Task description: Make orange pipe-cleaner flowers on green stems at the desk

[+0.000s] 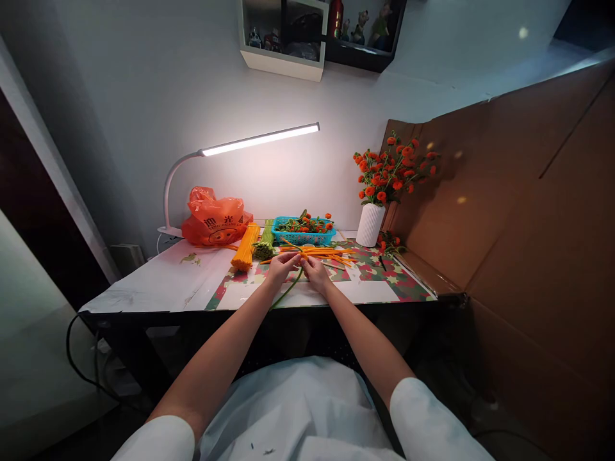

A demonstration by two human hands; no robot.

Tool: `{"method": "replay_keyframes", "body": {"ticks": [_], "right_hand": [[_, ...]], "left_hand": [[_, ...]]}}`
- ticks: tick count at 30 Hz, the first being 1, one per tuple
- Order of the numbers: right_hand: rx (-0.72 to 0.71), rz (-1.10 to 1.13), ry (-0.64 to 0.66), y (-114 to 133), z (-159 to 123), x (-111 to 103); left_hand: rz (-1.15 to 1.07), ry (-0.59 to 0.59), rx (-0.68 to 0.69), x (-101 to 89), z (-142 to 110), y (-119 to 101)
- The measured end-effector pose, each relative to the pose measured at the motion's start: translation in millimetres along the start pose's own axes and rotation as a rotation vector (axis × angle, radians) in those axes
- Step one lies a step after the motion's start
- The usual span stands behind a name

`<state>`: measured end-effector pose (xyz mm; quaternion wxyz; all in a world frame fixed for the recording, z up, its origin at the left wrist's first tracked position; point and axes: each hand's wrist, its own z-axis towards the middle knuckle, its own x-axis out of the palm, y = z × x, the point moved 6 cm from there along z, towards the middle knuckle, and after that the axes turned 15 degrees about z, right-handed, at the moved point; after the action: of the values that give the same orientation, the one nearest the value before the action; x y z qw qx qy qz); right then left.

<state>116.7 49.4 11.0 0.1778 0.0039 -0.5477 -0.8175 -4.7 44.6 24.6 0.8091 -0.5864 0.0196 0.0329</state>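
Note:
My left hand and my right hand meet fingertip to fingertip above the front of the table, both closed in a pinch. Between them is a green pipe cleaner, its tail hanging down toward the table's front edge. A bit of orange shows at the fingertips, too small to make out fully. Just behind the hands lie loose orange pipe cleaners. To the left are a thick orange bundle of pipe cleaners and a green bundle.
A blue basket of orange flowers stands behind the loose pieces. Farther right is a white ribbed vase with orange flowers. An orange plastic bag sits by the lit desk lamp. Cardboard walls the right side.

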Motion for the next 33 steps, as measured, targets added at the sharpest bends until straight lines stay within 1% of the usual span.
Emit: {"method": "replay_keyframes", "body": {"ticks": [6, 9, 12, 15, 19, 22, 26, 33], "right_hand": [[0.02, -0.018, 0.048, 9.0, -4.8, 4.1], [0.015, -0.04, 0.063, 15.9, -8.2, 6.6], [0.01, -0.034, 0.059, 19.7, -9.7, 7.4], [0.028, 0.021, 0.068, 18.8, -9.4, 8.3], [0.072, 0.128, 0.105, 15.1, -8.4, 10.6], [0.092, 0.125, 0.081, 13.0, -7.9, 8.7], [0.051, 0.038, -0.005, 13.3, -7.0, 1.3], [0.01, -0.036, 0.025, 9.4, -4.9, -0.3]], "left_hand": [[-0.003, 0.048, 0.006, 1.6, -4.9, -4.1], [-0.005, 0.085, -0.094, 5.3, -6.2, 0.0], [-0.038, 0.094, -0.19, 8.4, -5.8, 5.6], [-0.095, 0.105, -0.23, 9.6, -3.9, 10.0], [-0.199, 0.171, -0.279, 10.4, -3.1, 12.7], [-0.247, 0.196, -0.286, 9.4, -4.5, 9.8], [-0.28, 0.179, -0.29, 6.7, -5.8, 7.5], [-0.263, 0.218, -0.282, 5.7, -2.2, 13.8]]}}
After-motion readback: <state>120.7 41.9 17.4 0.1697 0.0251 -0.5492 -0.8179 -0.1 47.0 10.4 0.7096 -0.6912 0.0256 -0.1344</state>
